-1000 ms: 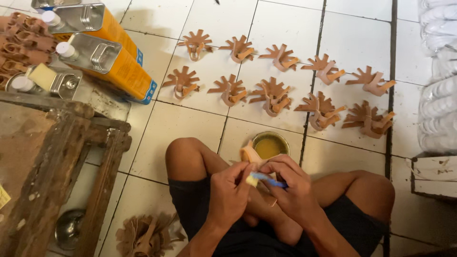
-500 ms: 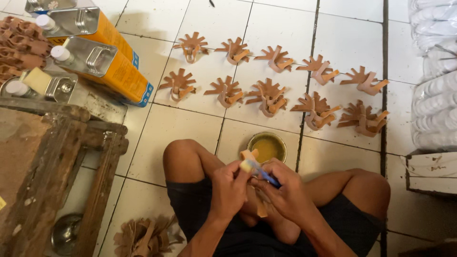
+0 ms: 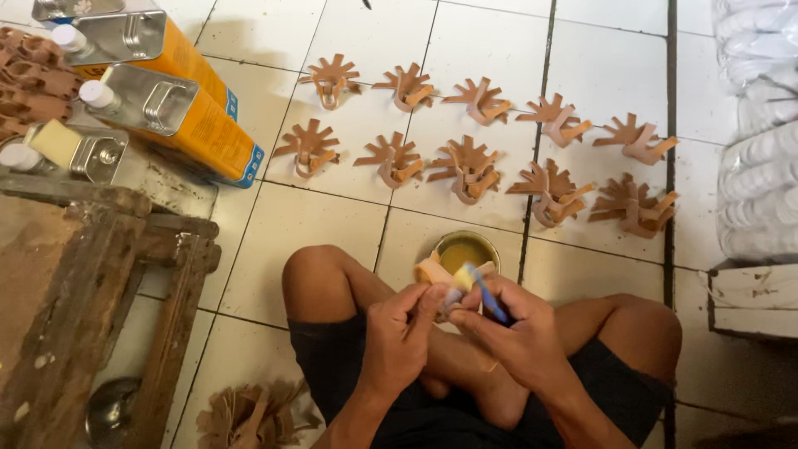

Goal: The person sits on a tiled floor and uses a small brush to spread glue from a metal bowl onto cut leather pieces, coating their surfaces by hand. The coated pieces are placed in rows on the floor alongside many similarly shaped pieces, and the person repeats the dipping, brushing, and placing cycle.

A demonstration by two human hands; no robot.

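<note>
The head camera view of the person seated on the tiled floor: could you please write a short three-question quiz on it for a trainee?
1. True or false: the small round tin of yellowish glue stands on the white tiled floor just beyond the hands.
2. Which hand holds the blue-handled brush? A) left B) right
3. How many rows do the tan fan-shaped leather pieces on the floor form?

Key:
1. True.
2. B; the right hand holds it, while the left hand pinches a small tan leather piece.
3. Two.
</note>
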